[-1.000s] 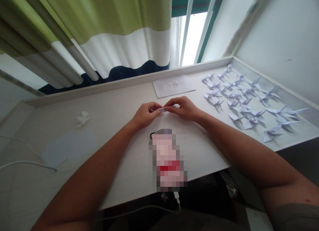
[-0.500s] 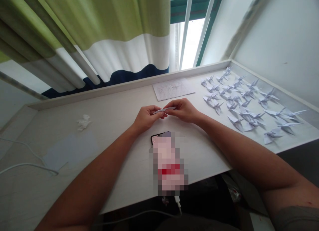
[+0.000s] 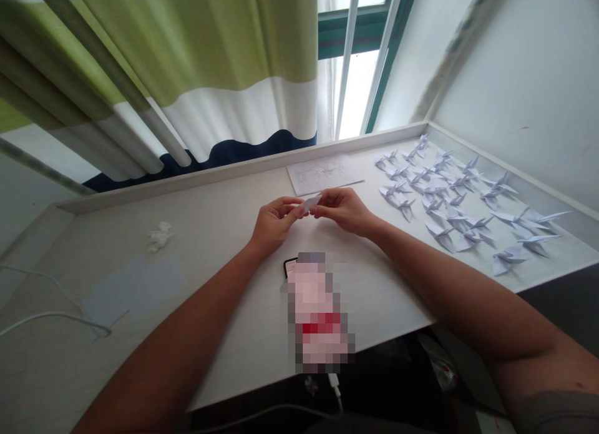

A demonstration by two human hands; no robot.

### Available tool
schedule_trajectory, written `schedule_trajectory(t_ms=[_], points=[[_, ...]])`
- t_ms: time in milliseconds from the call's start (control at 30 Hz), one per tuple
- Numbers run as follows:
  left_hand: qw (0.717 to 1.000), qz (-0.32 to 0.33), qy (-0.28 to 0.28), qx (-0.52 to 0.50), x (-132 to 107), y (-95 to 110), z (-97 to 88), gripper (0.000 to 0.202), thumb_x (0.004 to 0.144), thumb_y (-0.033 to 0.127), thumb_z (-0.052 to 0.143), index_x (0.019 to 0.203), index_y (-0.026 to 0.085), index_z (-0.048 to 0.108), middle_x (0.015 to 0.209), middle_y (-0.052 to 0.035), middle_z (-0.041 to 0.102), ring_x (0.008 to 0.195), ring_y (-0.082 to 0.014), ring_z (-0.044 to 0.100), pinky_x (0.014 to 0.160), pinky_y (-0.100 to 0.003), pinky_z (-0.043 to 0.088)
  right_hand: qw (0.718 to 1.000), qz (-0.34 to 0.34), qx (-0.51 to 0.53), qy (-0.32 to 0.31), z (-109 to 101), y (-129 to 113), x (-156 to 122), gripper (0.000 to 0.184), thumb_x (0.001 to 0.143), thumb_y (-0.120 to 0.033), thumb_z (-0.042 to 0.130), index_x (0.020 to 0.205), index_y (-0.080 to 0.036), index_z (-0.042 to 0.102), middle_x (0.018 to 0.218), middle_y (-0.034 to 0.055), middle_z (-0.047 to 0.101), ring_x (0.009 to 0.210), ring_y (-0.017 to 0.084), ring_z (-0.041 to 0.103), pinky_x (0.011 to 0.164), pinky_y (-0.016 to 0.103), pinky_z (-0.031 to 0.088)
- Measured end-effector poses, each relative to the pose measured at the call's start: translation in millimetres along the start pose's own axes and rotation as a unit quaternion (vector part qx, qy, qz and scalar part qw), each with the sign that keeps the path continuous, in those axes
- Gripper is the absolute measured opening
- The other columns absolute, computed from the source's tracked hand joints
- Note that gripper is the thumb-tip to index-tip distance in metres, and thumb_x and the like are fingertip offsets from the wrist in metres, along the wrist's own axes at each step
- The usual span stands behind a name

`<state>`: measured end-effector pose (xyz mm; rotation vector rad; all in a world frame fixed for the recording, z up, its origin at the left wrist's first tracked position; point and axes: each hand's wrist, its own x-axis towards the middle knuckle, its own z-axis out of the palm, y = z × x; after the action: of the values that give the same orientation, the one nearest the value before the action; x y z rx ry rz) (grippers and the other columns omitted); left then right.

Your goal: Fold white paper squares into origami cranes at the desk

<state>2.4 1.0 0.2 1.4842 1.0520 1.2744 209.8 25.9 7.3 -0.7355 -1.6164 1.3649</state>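
Between my two hands, above the middle of the white desk (image 3: 224, 259), is a small piece of folded white paper (image 3: 311, 203). My left hand (image 3: 277, 223) pinches its left end between thumb and fingers. The right end is gripped by the fingertips of my right hand (image 3: 344, 210). One flat face of the paper shows; its further folds are partly covered by my fingers. To the right of my right hand stand several folded white paper cranes (image 3: 435, 203) in loose rows.
A phone (image 3: 318, 309), its screen blurred out, lies near the front edge with a charging cable (image 3: 334, 384) attached. Printed paper (image 3: 322, 174) lies behind my hands. At the left are a crumpled tissue (image 3: 160, 236), pale paper sheets (image 3: 131, 290) and a white cable (image 3: 56, 310).
The folded paper has turned from a thin edge-on strip to show a flat face. Both hands still hold it. The whole view has shifted slightly.
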Motion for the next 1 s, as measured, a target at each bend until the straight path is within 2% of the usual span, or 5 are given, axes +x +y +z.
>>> schedule_trajectory(t_ms=[267,467,567,767,1000], points=[[0.998,-0.001,0.049,-0.027,-5,8,4.9,0.038,0.074,0.049,0.093,0.092,0.019,0.077,0.086,-0.004,0.079,0.078,-0.0161,0.071,0.079,-0.031,0.057,0.999,0.006,0.03,-0.009,2,-5,-2,0.036,0.073,-0.049,0.094,0.083,-0.02,0.074,0.083,0.0018,0.077,0.082,0.017,0.071,0.082,0.036,0.06],[1.0,0.004,0.024,0.006,-10,10,10.6,0.035,0.083,0.05,0.085,0.097,0.018,0.081,0.082,-0.005,0.079,0.074,-0.0179,0.072,0.074,-0.034,0.058,1.0,-0.005,0.004,0.026,2,-1,0,0.041,0.074,-0.058,0.091,0.082,-0.021,0.073,0.083,0.0022,0.074,0.08,0.017,0.067,0.08,0.038,0.057],[1.0,0.007,0.017,0.018,-13,11,12.2,0.037,0.083,0.048,0.086,0.104,0.017,0.081,0.089,-0.0073,0.082,0.08,-0.0204,0.076,0.076,-0.036,0.061,0.999,-0.014,-0.008,0.038,1,1,0,0.04,0.077,-0.058,0.089,0.083,-0.021,0.075,0.083,0.0026,0.074,0.08,0.017,0.067,0.08,0.037,0.056],[0.997,0.038,0.022,0.068,-14,12,12.1,0.03,0.081,0.045,0.087,0.095,0.019,0.082,0.111,-0.0094,0.082,0.098,-0.0229,0.076,0.084,-0.036,0.063,0.998,-0.026,-0.019,0.055,5,0,-1,0.036,0.076,-0.054,0.091,0.087,-0.022,0.08,0.091,0.0043,0.079,0.088,0.019,0.071,0.086,0.038,0.057],[0.995,0.02,0.04,0.093,-14,13,12.6,0.034,0.077,0.048,0.089,0.092,0.019,0.079,0.101,-0.0067,0.08,0.092,-0.0219,0.074,0.081,-0.035,0.062,0.999,0.021,0.004,0.044,10,-2,-3,0.037,0.076,-0.054,0.091,0.086,-0.019,0.081,0.082,0.0042,0.078,0.077,0.017,0.069,0.078,0.035,0.057]])
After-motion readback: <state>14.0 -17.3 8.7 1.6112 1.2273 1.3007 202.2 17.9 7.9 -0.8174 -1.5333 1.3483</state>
